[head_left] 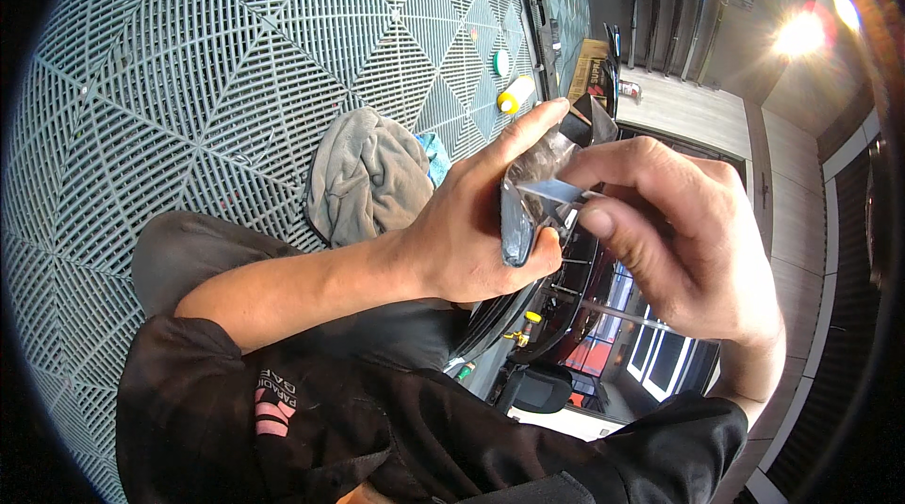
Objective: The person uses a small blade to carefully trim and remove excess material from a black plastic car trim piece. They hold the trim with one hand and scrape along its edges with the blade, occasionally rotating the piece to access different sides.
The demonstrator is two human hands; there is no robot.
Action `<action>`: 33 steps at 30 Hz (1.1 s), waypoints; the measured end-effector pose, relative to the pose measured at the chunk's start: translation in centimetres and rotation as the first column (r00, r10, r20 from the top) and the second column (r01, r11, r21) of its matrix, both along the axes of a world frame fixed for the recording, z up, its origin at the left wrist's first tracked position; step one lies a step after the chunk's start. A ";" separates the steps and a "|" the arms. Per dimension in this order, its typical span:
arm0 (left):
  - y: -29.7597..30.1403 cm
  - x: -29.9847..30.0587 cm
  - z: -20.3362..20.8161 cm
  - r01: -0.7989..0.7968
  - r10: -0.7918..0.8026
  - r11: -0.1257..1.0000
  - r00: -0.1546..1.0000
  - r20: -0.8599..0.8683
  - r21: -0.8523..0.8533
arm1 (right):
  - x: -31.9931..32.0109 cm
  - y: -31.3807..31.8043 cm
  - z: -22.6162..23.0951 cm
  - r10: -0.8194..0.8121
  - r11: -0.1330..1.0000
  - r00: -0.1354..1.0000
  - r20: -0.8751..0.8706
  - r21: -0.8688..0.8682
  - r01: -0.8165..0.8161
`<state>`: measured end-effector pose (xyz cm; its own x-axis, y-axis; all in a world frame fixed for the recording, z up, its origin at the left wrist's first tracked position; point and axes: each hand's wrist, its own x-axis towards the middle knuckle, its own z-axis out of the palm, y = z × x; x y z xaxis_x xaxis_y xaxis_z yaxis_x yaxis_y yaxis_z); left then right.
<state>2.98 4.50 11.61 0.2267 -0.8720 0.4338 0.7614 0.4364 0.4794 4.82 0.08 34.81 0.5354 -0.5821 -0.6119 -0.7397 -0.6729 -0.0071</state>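
Observation:
My left hand (462, 221) is wrapped round a crinkled, shiny clear-and-grey plastic packet (516, 226), held up in front of my chest. Its thumb and fingers lie along the packet's sides. From the right, my right hand (693, 240) reaches over it, with thumb and forefinger closed in a pinch on a thin, flat bluish-grey piece (554, 190) at the packet's opening. Whether that piece is a flap of the packet or something inside it, I cannot tell. Part of the packet is hidden behind my right fingers.
A crumpled grey towel (363, 179) lies on the grey grid-tiled floor (189, 80), with a blue cloth (435, 157) against it. Farther off are a yellow-capped bottle (514, 96), a round green lid (501, 62) and a cardboard box (586, 70).

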 end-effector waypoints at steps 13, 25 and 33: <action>-0.1 -0.1 0.2 -0.065 0.065 0.997 0.998 -0.021 -0.029 | -1.3 -1.5 -0.7 0.042 0.999 0.998 0.044 -0.017 -0.042; -0.3 0.0 -0.4 0.073 -0.073 0.990 0.997 0.004 -0.118 | -2.8 -3.4 -1.5 0.064 0.997 0.985 0.159 -0.041 -0.058; -0.1 0.3 -0.1 0.046 -0.047 0.996 0.999 -0.012 -0.079 | -3.9 -2.7 -1.3 0.272 0.961 0.950 0.153 0.010 -0.277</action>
<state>3.24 4.40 11.50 0.1933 -0.8449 0.4988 0.7882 0.4365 0.4339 0.89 -2.59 33.51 0.7580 -0.3817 -0.5289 -0.5153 -0.8476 -0.1267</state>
